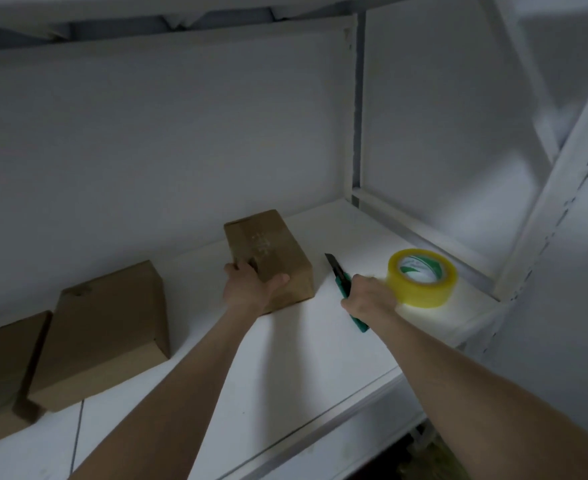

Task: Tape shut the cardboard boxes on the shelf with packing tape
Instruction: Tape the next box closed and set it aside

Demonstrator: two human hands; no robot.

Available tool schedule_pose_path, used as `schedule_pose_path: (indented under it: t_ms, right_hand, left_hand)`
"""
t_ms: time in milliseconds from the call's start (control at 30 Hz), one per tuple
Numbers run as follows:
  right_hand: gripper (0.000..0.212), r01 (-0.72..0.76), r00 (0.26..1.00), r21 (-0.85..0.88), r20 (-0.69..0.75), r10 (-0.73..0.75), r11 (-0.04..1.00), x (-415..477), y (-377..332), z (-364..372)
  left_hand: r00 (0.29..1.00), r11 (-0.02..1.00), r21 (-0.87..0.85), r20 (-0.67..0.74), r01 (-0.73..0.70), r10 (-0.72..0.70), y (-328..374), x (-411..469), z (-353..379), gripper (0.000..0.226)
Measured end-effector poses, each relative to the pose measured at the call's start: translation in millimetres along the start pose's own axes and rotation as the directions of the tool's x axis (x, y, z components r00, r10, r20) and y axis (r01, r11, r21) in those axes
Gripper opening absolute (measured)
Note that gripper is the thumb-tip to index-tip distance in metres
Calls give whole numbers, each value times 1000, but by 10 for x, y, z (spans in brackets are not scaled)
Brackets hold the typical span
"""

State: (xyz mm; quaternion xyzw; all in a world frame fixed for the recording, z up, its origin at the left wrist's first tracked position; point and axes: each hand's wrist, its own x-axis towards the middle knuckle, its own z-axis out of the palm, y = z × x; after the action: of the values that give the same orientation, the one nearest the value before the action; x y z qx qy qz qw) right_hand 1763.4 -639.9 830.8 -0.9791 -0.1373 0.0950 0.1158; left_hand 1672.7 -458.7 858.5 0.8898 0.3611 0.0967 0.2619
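Observation:
A small cardboard box [268, 252] with clear tape along its top lies on the white shelf [285, 368]. My left hand [251, 285] grips its near end, thumb on the right side and fingers over the top. My right hand [370, 294] is over the middle of a green utility knife [335, 271] whose blade points away from me. Its fingertips reach the left side of a yellow packing tape roll [420, 277] lying flat on the shelf. I cannot tell whether this hand holds the knife or the roll.
Two more cardboard boxes sit to the left, one [105, 334] in the middle and one [1, 372] at the left edge. A white back wall, an upper shelf [167, 32] and metal uprights [356, 109] enclose the bay. The shelf's front edge runs under my forearms.

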Motion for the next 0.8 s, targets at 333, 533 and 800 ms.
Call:
schedule_pose_path:
  t_ms: [333,533,800]
  right_hand:
    - [40,9,998,50,-62,-6,999,384,-296,-38]
    - [37,91,996,116,-19,-89,989,468,-325,-13]
    - [66,52,962,-2,-269,-50,999,405,362,-353]
  left_hand:
    - [995,995,58,63,-84,80,-117,-33,-118,79]
    - [991,992,35,69,-118,115,-148,75,-65,78]
    - [937,939,252,-199,-233,285,219,-18,-30,86]
